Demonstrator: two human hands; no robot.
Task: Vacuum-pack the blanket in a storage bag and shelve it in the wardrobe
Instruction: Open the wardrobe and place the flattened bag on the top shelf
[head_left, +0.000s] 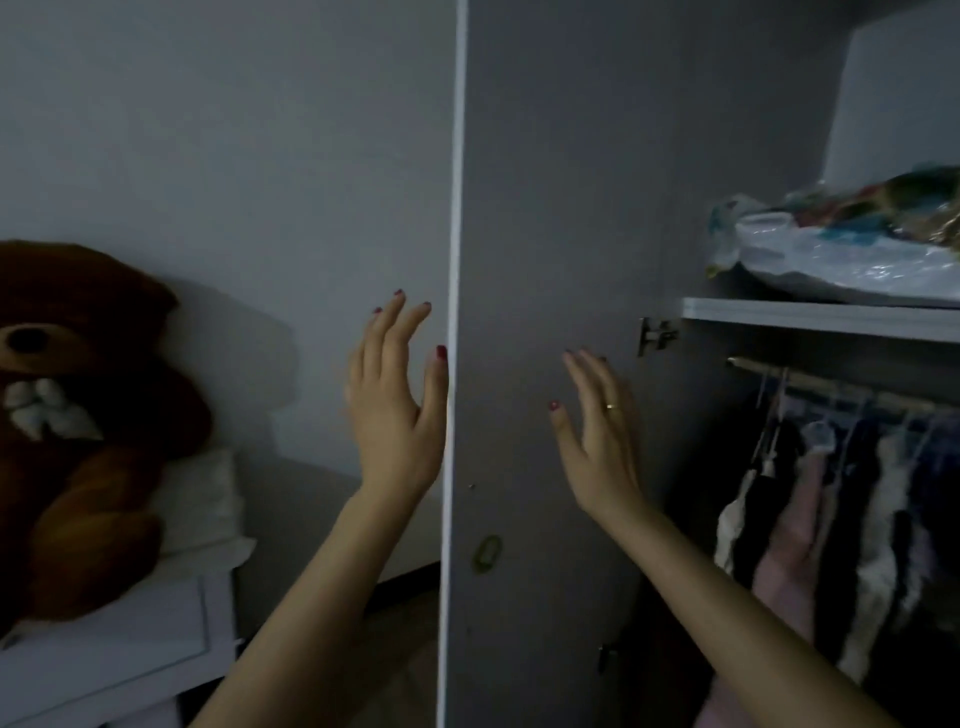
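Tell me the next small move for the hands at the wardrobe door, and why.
Probably swing the door shut. The packed storage bag already lies on the shelf, the left hand is open at the door's edge, and the right hand is open at its inner face; neither holds anything.

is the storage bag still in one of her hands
No, the storage bag lies on the wardrobe shelf, and both hands are open and hold nothing.

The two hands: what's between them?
In the head view, the white edge of the open wardrobe door stands between the left hand and the right hand.
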